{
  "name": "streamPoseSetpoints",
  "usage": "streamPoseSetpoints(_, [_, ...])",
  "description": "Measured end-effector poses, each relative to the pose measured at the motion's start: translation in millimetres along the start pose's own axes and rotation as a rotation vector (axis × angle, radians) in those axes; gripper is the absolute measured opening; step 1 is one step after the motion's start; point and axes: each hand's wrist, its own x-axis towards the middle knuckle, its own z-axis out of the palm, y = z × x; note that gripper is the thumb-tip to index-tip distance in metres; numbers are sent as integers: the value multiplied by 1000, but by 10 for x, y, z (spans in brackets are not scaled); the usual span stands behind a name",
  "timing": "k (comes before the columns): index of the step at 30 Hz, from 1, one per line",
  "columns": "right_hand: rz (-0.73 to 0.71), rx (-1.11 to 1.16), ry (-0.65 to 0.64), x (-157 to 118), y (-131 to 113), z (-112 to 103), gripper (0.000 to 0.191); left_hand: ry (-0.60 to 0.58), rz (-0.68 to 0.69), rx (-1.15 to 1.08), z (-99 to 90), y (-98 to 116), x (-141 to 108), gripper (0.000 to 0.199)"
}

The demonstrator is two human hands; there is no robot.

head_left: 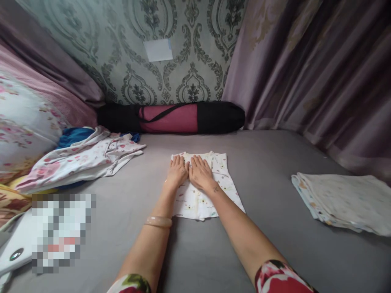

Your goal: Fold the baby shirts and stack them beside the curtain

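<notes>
A small white printed shirt (200,203) lies spread on the grey bed sheet, its upper edge toward the wall. My left hand (177,171) rests flat on the upper left of the shirt, fingers stretched out. Right beside it, my right hand (200,173) is laid palm down near the middle of the upper part. The thumbs almost meet, and neither hand grips the cloth. Part of the shirt is hidden under my hands and forearms. A pale bangle (159,221) circles my left forearm.
A pile of loose clothes (88,156) lies at the left, by a floral pillow (24,126). Folded cloths (345,201) are at the right. Against the wall stretches a long black and maroon bag (171,118). A white object, partly blurred (18,236), sits at the lower left.
</notes>
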Motion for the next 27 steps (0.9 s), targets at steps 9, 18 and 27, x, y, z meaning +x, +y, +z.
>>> streamPoseSetpoints(9, [107,10,23,37,85,-125,59,49,-16,32,-61,25,-20,60])
streamPoseSetpoints(18, [162,-52,20,61,205,-10,61,14,-50,26,-18,-16,0,64])
streamPoseSetpoints(27, [394,-117,49,102,501,-191,64,40,-38,21,-34,-70,16,64])
